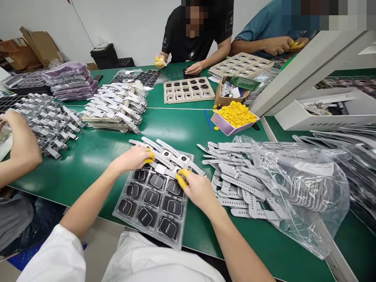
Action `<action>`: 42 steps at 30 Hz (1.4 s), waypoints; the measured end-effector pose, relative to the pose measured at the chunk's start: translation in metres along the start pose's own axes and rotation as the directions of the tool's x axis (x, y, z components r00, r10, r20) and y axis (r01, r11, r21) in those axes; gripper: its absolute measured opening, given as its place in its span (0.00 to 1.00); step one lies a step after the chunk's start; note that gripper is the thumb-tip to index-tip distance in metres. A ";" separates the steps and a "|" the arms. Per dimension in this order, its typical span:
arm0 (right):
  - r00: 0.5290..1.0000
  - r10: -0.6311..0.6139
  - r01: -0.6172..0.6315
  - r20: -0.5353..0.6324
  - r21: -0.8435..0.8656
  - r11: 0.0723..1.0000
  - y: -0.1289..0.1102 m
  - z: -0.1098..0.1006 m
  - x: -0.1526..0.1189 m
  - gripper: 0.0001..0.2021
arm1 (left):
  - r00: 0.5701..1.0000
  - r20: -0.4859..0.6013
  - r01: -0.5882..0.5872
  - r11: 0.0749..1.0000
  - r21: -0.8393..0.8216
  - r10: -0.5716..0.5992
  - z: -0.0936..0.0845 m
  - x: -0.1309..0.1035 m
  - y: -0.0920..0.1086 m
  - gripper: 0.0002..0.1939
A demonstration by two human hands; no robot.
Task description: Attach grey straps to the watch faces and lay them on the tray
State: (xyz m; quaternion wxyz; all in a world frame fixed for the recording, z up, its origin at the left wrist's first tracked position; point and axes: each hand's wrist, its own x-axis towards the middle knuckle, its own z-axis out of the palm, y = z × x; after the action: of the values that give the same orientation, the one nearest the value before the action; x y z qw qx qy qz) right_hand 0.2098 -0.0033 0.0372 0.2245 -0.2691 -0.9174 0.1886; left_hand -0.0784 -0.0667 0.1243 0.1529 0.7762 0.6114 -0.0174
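Nearest, by the close edge of the green counter (182, 125), a clear tray (179, 239) with rows of square black faces (174, 207) in pockets. Over its far part, left hand (136, 157) and right hand (199, 190), a little apart, yellow finger covers (181, 181) on both, pinched on one watch (160, 169). Held between the two sets of fingertips, roughly as near to one hand as the other. Long axis slanting from far left to near right; cannot tell which end has the buckle. Just beyond, across the tray's far edge, more strapped watches (183, 158) on a similar slant. To the right, a heap of pale straps (235, 184), partly under a clear bag (317, 203). Farther, a stack of watches (114, 102) at left, a box (227, 127) of yellow covers at right. Farthest, a beige tray (189, 100) before a co-worker (202, 43) in black.
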 end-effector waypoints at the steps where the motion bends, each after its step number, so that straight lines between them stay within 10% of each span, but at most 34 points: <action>1: 1.000 0.000 0.000 -0.006 -0.014 1.000 0.001 0.000 0.000 0.14 | 0.999 -0.033 0.016 0.999 0.038 -0.015 0.005 0.002 0.001 0.11; 7: 0.991 0.016 -0.017 -0.135 -0.005 1.000 0.016 -0.012 0.004 0.15 | 0.931 -0.327 0.235 0.953 0.192 -0.163 0.029 -0.008 0.016 0.11; 12: 0.851 0.314 -0.394 -0.421 -0.115 0.912 0.057 -0.030 0.014 0.16 | 0.966 -0.180 0.228 0.944 0.238 -0.188 0.032 -0.038 0.021 0.12; 18: 0.703 0.660 -0.711 -0.265 -0.276 0.647 0.100 -0.036 0.014 0.19 | 0.976 -0.151 0.202 0.914 0.351 -0.158 0.033 -0.036 0.018 0.16; 25: 0.788 0.425 -0.505 -0.445 -0.075 0.860 0.113 -0.040 0.011 0.12 | 0.977 -0.158 0.183 0.949 0.255 -0.146 0.029 -0.031 0.004 0.13; 28: 0.679 0.355 -0.277 -0.643 0.224 0.934 0.097 -0.053 0.016 0.11 | 0.952 -0.218 0.227 0.974 0.021 -0.217 0.004 -0.034 0.009 0.12; 31: 0.537 0.509 0.024 -0.673 0.616 0.788 0.067 -0.063 0.019 0.12 | 0.873 -0.299 0.274 0.895 -0.351 -0.384 -0.022 -0.030 0.030 0.11; 34: 0.607 0.651 0.161 -0.456 0.872 0.461 0.037 -0.064 0.017 0.15 | 0.866 -0.327 0.051 0.718 -0.694 -0.378 -0.026 -0.008 0.063 0.12; 38: 0.826 0.563 -0.040 -0.020 0.995 0.094 0.008 -0.057 0.013 0.17 | 0.900 -0.341 -0.140 0.561 -0.816 -0.271 0.009 0.037 0.097 0.08; 42: 0.884 0.400 -0.273 0.241 0.962 0.024 -0.009 -0.042 0.014 0.26 | 0.899 -0.381 -0.200 0.572 -0.795 -0.215 0.050 0.064 0.101 0.13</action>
State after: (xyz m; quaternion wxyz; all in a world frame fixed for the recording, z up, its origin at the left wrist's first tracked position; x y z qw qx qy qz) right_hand 0.2169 0.0069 0.0808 0.3370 -0.2696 -0.4566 0.7780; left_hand 0.0423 -0.0405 0.0849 0.3527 0.5964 0.5702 0.4414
